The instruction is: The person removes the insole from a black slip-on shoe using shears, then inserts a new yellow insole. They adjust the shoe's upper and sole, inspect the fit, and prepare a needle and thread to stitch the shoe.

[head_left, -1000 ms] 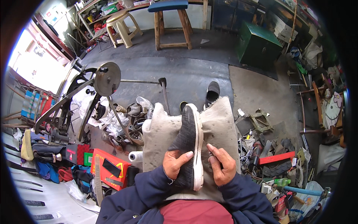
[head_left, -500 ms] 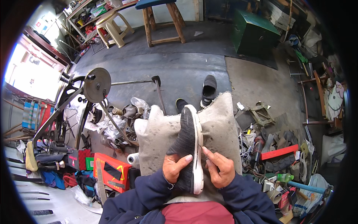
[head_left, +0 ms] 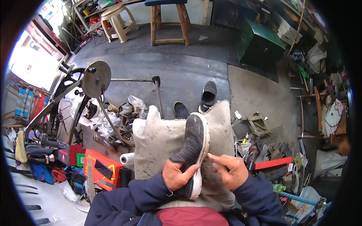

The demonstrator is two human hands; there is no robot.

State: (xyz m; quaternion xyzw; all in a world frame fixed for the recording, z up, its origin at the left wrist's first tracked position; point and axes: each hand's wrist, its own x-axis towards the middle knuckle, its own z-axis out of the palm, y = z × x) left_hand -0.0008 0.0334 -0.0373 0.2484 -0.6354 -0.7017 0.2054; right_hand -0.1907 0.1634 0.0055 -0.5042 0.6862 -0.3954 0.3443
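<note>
A black knit shoe [head_left: 191,141] with a white sole lies over the grey cloth [head_left: 151,147] on my lap, toe pointing away from me. My left hand [head_left: 177,174] is closed round its heel half, thumb pressed against the white sole [head_left: 204,150]. To the right of the shoe, my right hand [head_left: 230,170] pinches a thin needle-like thing [head_left: 206,153] at the sole's edge; its exact kind is too small to make out. Beyond the cloth, another dark shoe [head_left: 208,96] stands on the floor, beside a dark slip-on [head_left: 181,110].
At left stands a black metal hand-wheel machine [head_left: 96,79]. A white thread spool [head_left: 127,158] and an orange-red box [head_left: 102,169] with a phone on it are by my left arm. Scraps and a red bar [head_left: 273,162] lie at right. A wooden stool [head_left: 169,40] and green chest [head_left: 260,42] stand farther off.
My right hand has drawn a little to the right, away from the sole. The shoe has tilted, its toe leaning more to the right. The whole view has shifted slightly.
</note>
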